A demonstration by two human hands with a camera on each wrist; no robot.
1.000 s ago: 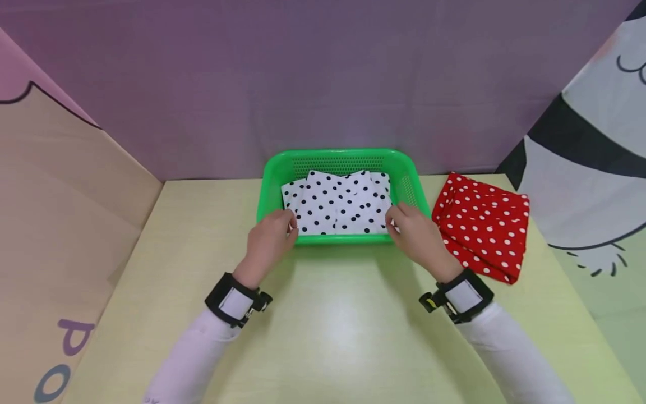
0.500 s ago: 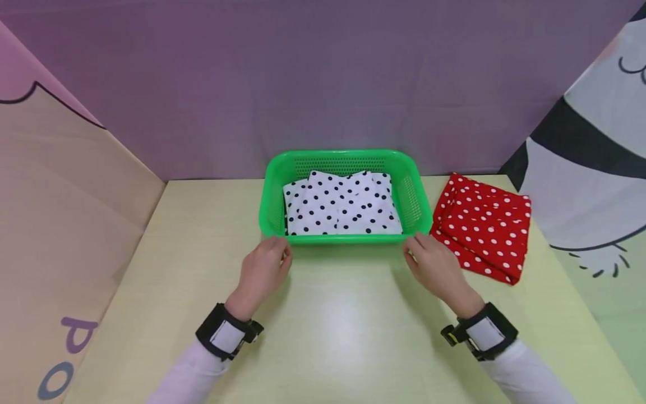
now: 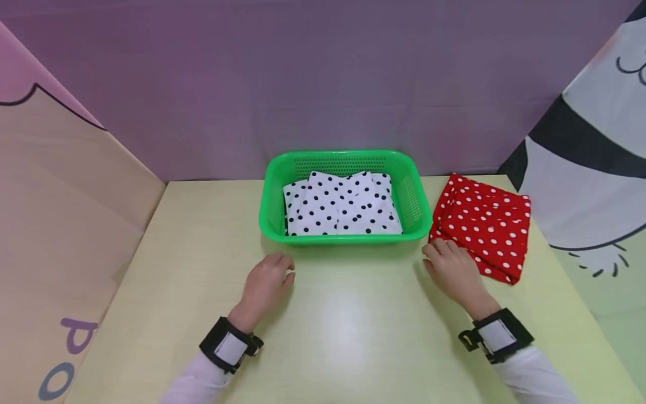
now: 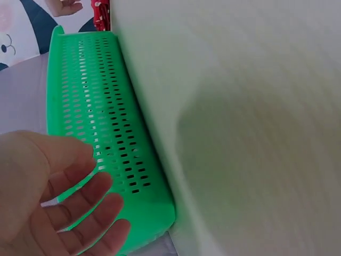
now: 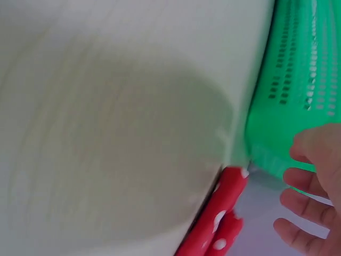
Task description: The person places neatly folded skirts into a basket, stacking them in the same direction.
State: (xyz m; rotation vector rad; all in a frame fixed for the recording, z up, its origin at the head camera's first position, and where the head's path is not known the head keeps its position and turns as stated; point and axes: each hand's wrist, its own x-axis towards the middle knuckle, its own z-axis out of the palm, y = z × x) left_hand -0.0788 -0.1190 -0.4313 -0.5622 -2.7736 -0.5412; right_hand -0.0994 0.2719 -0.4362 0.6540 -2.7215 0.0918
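A green plastic basket (image 3: 348,239) with perforated walls stands at the back of the table. Inside it lies a folded white cloth (image 3: 348,205) with black dots. To its right is a folded red cloth (image 3: 484,224) with white dots. My left hand (image 3: 264,286) hovers in front of the basket's left front corner, fingers loosely bent and holding nothing; the left wrist view shows the palm and spread fingers beside the basket wall (image 4: 106,117). My right hand (image 3: 454,275) is near the basket's right front corner, overlapping the red cloth's near edge, its fingers relaxed and holding nothing.
The pale wooden table (image 3: 343,336) extends in front of the basket. A purple cloth backdrop (image 3: 323,84) rises right behind it. Printed fabric panels flank the table at left (image 3: 65,196) and right (image 3: 595,157).
Both hands have let go of the white dotted cloth and drawn back from the basket toward the body. The right hand has also moved right, toward the red cloth. Fingers have loosened.
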